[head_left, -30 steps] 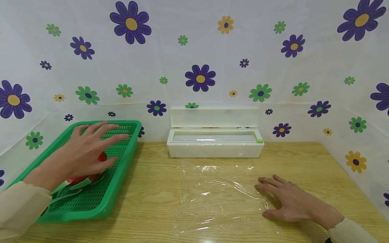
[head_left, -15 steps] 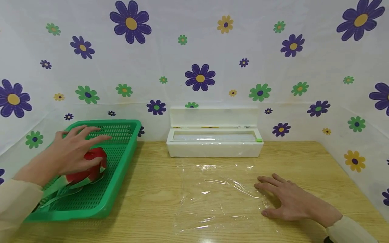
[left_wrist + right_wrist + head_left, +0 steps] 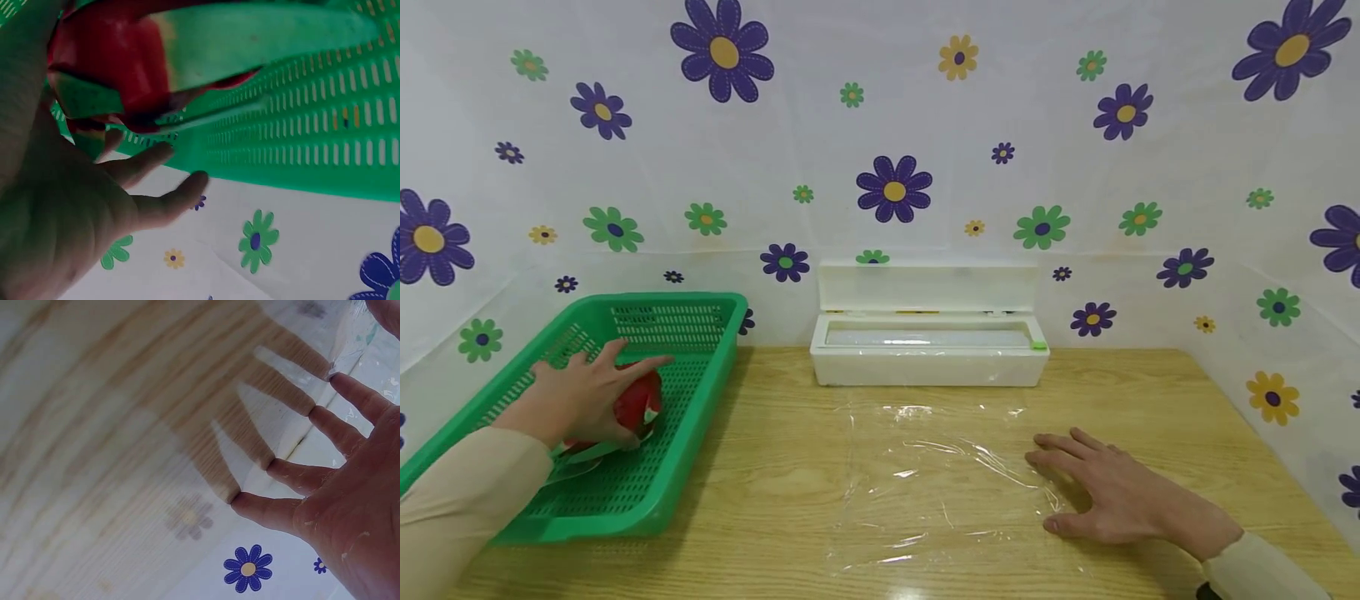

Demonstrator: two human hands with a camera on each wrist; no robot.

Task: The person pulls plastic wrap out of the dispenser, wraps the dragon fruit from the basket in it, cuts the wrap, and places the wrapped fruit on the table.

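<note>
In the head view my left hand reaches down into the green plastic basket, spread over a dragon fruit. Its thumb lies on the near side of the red skin and its fingers on the far side. From the left wrist, the fruit shows long green scales, and the fingers stretch out beside it rather than curl round it. My right hand rests its spread fingertips on the table at the right edge of a sheet of cling film. That sheet lies flat with some wrinkles.
Behind the film stands a white cling film box, its lid raised and a roll inside. A green slider sits at the box's right end. Flower-patterned sheeting encloses the wooden table.
My left hand has lowered into the basket, from hovering above the dragon fruit to being spread over it. The right hand and cling film stay in place.
</note>
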